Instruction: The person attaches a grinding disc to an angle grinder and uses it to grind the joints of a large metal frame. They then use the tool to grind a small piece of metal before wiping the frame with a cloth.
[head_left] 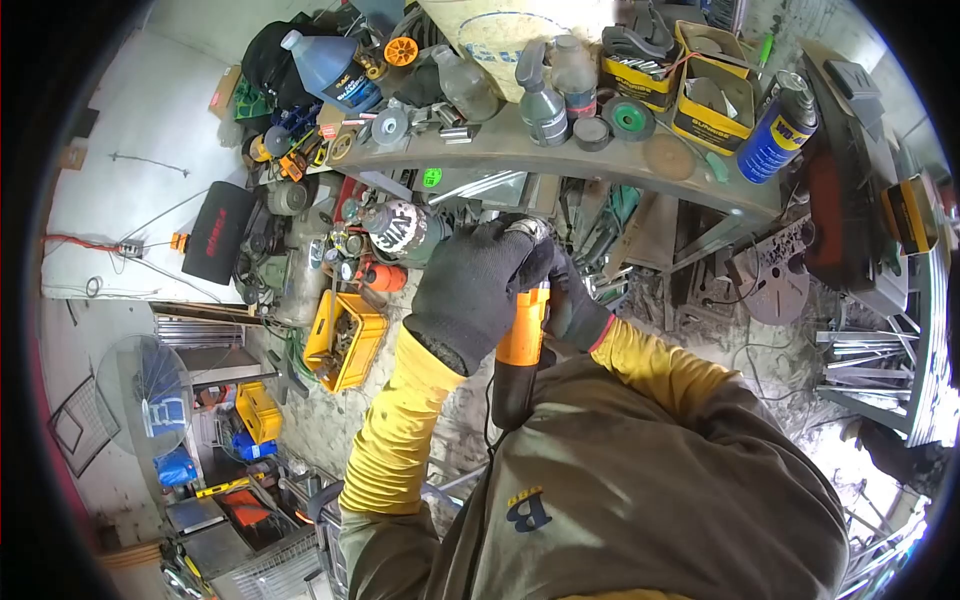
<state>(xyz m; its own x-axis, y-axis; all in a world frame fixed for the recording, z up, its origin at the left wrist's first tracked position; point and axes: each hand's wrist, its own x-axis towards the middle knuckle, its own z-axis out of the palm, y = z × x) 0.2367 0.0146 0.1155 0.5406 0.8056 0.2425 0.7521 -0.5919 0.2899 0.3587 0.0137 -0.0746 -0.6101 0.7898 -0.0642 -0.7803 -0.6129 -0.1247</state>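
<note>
An orange and black angle grinder (522, 330) is held upright close to my chest, its cord hanging down by the dark rear end. My left hand (468, 285), in a dark grey glove, is closed around the grinder's upper end. On the other side, my gloved right hand (578, 305) is also closed against that end, its fingers partly hidden behind the tool. Between the gloves, the grinder's head shows only in part, and I cannot make out the disc. Yellow sleeves cover both forearms.
Ahead runs a metal bench (590, 160) with spray bottles, a blue WD-40 can (778, 130), yellow boxes (715, 105) and grinding discs. Below it stands a gas cylinder (400, 232). A yellow crate (345, 340) sits on the floor at left. Metal bars (865, 360) are stacked at right.
</note>
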